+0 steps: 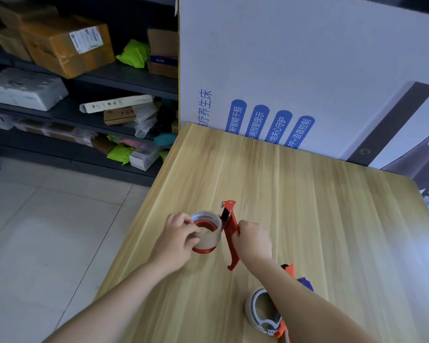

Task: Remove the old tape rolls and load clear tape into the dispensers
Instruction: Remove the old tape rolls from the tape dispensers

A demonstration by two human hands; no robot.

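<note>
One roll [214, 239] in left hand [177, 238]

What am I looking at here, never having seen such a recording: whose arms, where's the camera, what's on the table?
No machine here: one wide-angle camera on a person's head looks down at their bare hands. The right hand grips the red tape dispenser on the wooden table. The left hand pinches the clear tape roll on its hub. Nearer, partly under the right forearm, lies a second dispenser holding a second roll. A large printed box stands behind; shelves of parcels are at left.
</note>
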